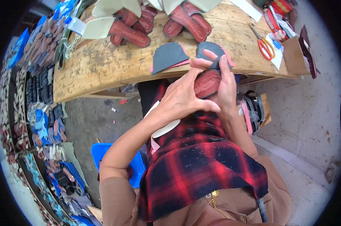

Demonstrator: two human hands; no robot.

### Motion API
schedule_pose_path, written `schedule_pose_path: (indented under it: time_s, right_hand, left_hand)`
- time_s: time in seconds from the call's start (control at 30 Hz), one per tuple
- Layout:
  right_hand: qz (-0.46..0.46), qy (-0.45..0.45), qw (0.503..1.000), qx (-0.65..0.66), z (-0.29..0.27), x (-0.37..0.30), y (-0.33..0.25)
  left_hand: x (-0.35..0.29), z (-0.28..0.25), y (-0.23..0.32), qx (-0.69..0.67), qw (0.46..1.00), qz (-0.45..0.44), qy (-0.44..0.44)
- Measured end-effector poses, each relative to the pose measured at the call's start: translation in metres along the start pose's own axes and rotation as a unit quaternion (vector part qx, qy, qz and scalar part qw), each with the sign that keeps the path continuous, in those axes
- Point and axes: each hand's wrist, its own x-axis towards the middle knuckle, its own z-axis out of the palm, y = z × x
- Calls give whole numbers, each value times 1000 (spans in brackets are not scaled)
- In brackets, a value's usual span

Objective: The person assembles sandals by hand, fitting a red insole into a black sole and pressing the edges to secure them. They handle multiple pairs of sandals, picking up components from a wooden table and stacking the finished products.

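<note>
At the near edge of the table (102, 67), above the lap, a red-brown sole (207, 83) sits between the two hands. The left hand (180, 96) grips it from the left, fingers bent round the far end and thumb stretched rightward across the near side. The right hand (227, 88) closes on it from the right, its fingers pointing up along the sole's edge. Held from both sides, the sole probably keeps steady, with its face turned up to the eye.

Just beyond the fingers is the right grey piece (211, 49), pink along its edge; the hands partly hide it, so whether it is joined to the sole I cannot tell. The left grey piece (168, 56) lies on the wood near it, likely placed for easy reach. Crossed soles (129, 33) lie farther back, perhaps so they leave the front to the hands. The scissors (266, 47) rest well off to the right, beside a box (295, 56) at the table's end.

The table's rim runs just under the wrists, so forward moves must pass over it. There is open wood left of the left grey piece, and another stretch between the right grey piece and the scissors. Toward the body, the apron (200, 158) bounds the room below the hands.
</note>
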Motion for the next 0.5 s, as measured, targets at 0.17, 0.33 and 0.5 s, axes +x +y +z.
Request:
schedule_pose_path:
  time_s: [0.17,0.33,0.5]
  right_hand:
    - [59,32,990,-126,-38,-12,13]
    - [361,-128,890,-247,-90,-85,49]
    - [272,-96,923,-256,-57,-63,7]
  left_hand:
    - [-2,11,-48,-217,974,-60,34]
    - [-22,4,-48,-408,897,-168,-4]
    - [-30,14,-33,-430,895,-104,-59]
